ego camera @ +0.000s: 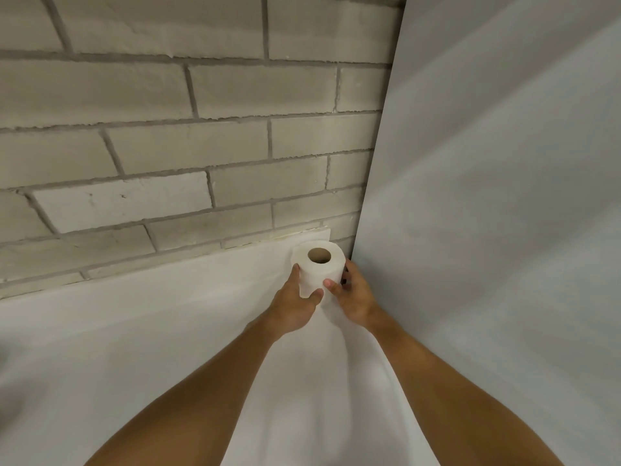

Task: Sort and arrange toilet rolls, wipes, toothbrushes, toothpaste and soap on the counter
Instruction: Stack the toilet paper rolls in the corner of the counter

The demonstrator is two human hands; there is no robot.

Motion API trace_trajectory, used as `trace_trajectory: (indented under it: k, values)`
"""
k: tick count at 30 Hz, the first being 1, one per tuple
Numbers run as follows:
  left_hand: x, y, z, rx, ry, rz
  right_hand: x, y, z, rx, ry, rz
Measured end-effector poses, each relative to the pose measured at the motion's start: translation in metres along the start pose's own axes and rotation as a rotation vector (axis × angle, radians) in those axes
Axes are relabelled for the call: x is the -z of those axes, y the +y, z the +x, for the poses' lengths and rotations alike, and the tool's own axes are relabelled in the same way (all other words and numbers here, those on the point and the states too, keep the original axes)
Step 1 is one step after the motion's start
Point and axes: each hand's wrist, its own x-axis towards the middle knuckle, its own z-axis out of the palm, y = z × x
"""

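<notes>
One soft white paper toilet roll [321, 270], upright with its hollow core facing up, is being gripped round its sides by the left hand [295, 307] and right hand [353, 297]. Seemingly it is being set into the far corner of the smooth white counter [134, 348], between rough pale brick wall [168, 129] and flat grey panel [504, 196]; a gentle release is being called for next.

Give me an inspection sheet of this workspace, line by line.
Surface: white counter, running up to the wall.
Job's things: one toilet roll, upright, core hole up, in the far right corner; no wipes, toothbrushes, toothpaste or soap in view.
Clutter: nothing seen.
Hands: left hand and right hand grip the toilet roll from either side.
Cables: nothing seen.
Surroundings: pale brick wall behind; smooth grey panel on the right.
</notes>
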Motion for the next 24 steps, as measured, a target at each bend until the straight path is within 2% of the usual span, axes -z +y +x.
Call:
trace_trajectory:
  k: [17,24]
  values:
    - [0.002,0.01,-0.002,0.012,0.002,-0.006,0.0,0.0,0.008,-0.067,-0.012,-0.072]
    - [0.005,0.014,-0.01,0.025,0.02,0.01,-0.006,-0.002,0.003,-0.121,0.033,-0.109]
